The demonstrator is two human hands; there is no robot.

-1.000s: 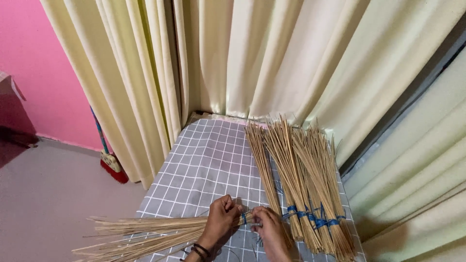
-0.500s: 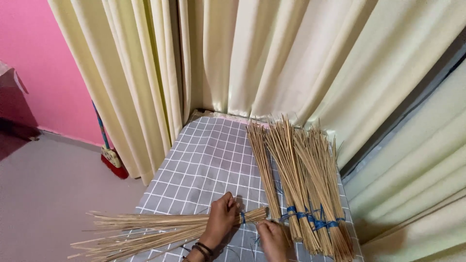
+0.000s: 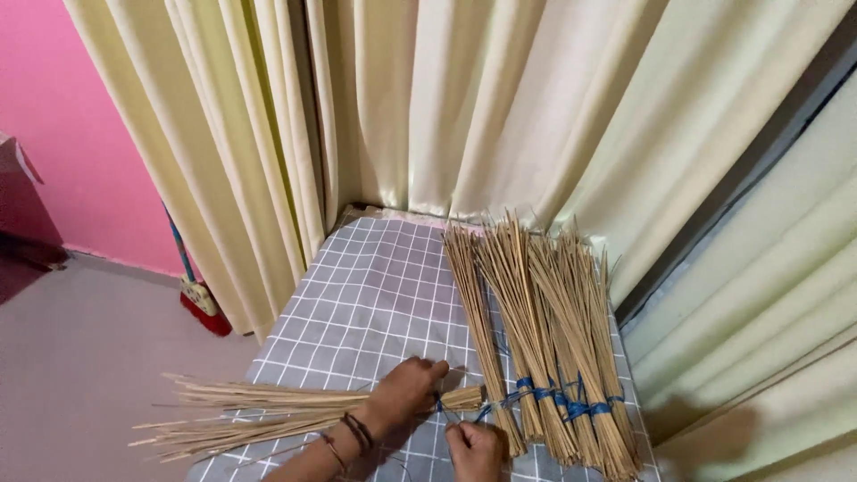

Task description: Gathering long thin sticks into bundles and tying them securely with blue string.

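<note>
My left hand (image 3: 406, 393) grips a bundle of thin tan sticks (image 3: 259, 415) near its cut end; the bundle lies sideways on the grey checked cloth (image 3: 375, 295), its loose tips fanning out to the left past the cloth's edge. Close below and to the right, my right hand (image 3: 476, 446) pinches a blue string (image 3: 500, 406) that runs from the bundle's end. Dark bands circle my left wrist. To the right lie several tied bundles of the same sticks (image 3: 544, 339), bound with blue string near their lower ends.
Cream curtains (image 3: 500, 107) hang behind and along the right side of the cloth-covered surface. A pink wall (image 3: 62, 116) is at the left, with a red and blue broom (image 3: 196, 290) leaning at the curtain's foot. Grey floor (image 3: 98, 357) lies at the left.
My right hand has slid down and away from the bundle's end, drawing the blue string out. My left hand stays clamped on the bundle. The camera has shifted slightly.
</note>
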